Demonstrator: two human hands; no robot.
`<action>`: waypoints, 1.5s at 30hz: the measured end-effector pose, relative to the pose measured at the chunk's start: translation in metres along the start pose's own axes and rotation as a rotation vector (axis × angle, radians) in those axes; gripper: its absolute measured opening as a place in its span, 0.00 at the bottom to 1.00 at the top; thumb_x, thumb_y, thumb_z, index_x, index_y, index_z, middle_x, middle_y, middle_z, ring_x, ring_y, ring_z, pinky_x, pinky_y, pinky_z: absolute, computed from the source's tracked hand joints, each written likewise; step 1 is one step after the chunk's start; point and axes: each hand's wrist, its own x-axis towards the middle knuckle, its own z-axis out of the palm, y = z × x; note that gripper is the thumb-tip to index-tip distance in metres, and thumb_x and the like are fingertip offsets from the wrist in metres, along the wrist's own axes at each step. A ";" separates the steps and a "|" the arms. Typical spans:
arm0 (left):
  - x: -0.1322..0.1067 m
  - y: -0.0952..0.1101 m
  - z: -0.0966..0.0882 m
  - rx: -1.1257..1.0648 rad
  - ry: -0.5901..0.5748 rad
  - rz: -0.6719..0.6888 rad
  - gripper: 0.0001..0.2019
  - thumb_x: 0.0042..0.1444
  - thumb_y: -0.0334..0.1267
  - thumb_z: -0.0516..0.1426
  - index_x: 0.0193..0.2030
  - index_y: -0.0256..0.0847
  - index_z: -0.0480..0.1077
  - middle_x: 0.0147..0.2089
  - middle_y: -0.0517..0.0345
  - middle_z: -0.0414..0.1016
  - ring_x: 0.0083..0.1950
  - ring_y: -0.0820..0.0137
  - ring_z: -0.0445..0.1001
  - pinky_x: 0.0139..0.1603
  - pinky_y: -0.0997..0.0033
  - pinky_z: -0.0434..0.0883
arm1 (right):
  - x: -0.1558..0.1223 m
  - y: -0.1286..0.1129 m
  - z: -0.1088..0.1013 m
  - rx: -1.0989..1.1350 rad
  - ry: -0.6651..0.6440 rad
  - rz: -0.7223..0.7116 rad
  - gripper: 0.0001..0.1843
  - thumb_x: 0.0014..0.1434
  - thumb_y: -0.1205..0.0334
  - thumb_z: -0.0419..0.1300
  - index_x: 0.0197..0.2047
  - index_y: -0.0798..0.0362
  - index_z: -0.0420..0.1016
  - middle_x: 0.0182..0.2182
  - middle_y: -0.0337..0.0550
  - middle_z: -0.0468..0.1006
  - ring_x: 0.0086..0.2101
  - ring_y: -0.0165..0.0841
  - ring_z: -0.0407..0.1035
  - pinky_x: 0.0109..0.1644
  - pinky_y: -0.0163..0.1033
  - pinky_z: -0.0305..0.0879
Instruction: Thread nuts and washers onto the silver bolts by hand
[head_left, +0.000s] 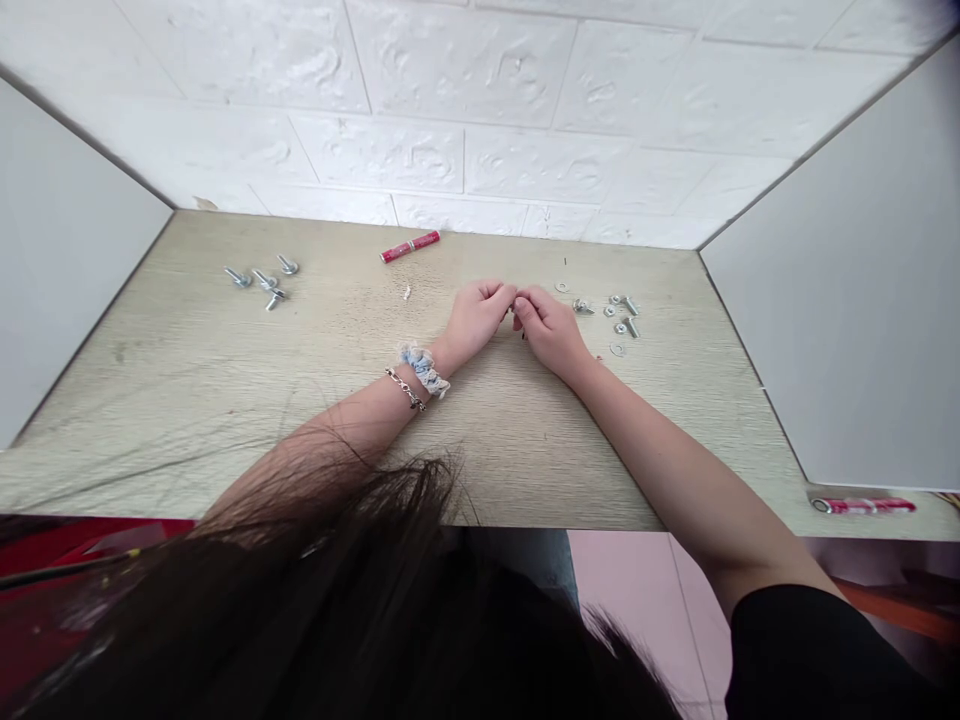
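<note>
My left hand [476,320] and my right hand [551,330] meet at the middle of a pale wood-grain tabletop [337,400], fingertips curled together. Whatever lies between the fingertips is hidden, though a tiny dark speck shows below them. Several steel hex bolts [262,280] lie well to the left of my hands. Closer to my right hand are several steel bolts, nuts and flat washers [619,315]. A small white scrap [407,293] rests near my left hand, and a red tube [409,246] lies farther back.
A light blue scrunchie [424,371] and a chain bracelet [405,388] circle my left wrist. Grey side panels [825,270] and a white brick-textured back wall [450,150] bound the tabletop. Dark hair [337,600] hangs across the lower view. Another red tube [862,505] lies at the front right.
</note>
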 end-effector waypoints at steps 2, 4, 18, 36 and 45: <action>-0.001 0.001 0.000 -0.007 -0.021 0.009 0.18 0.55 0.34 0.51 0.15 0.39 0.55 0.15 0.66 0.55 0.21 0.79 0.54 0.24 0.75 0.52 | 0.000 0.000 -0.001 -0.004 -0.002 0.008 0.29 0.64 0.34 0.44 0.28 0.50 0.64 0.23 0.38 0.70 0.26 0.30 0.64 0.35 0.40 0.58; 0.000 0.000 0.001 -0.012 -0.027 0.014 0.18 0.55 0.33 0.51 0.15 0.39 0.55 0.15 0.66 0.56 0.21 0.79 0.54 0.24 0.75 0.53 | 0.000 0.000 -0.001 -0.006 -0.009 0.004 0.32 0.63 0.31 0.41 0.26 0.50 0.62 0.22 0.39 0.69 0.26 0.30 0.64 0.35 0.40 0.58; 0.003 -0.004 0.000 -0.025 0.054 -0.048 0.18 0.56 0.36 0.52 0.16 0.39 0.56 0.16 0.66 0.56 0.20 0.80 0.54 0.23 0.75 0.52 | -0.001 -0.002 -0.001 -0.012 -0.016 0.018 0.17 0.64 0.44 0.49 0.37 0.49 0.66 0.24 0.36 0.70 0.25 0.30 0.62 0.35 0.39 0.58; 0.005 -0.009 -0.002 -0.019 0.044 -0.042 0.17 0.56 0.38 0.52 0.17 0.39 0.57 0.15 0.66 0.57 0.19 0.80 0.55 0.23 0.75 0.53 | -0.001 0.000 0.001 -0.002 -0.031 -0.002 0.14 0.63 0.50 0.52 0.46 0.49 0.66 0.27 0.36 0.73 0.26 0.30 0.63 0.35 0.38 0.58; 0.003 -0.007 -0.002 0.004 0.022 -0.033 0.19 0.56 0.38 0.52 0.16 0.40 0.57 0.14 0.65 0.57 0.18 0.80 0.54 0.22 0.75 0.52 | 0.000 -0.004 -0.001 -0.053 -0.021 0.003 0.23 0.65 0.42 0.44 0.30 0.50 0.64 0.23 0.38 0.69 0.27 0.32 0.64 0.36 0.40 0.58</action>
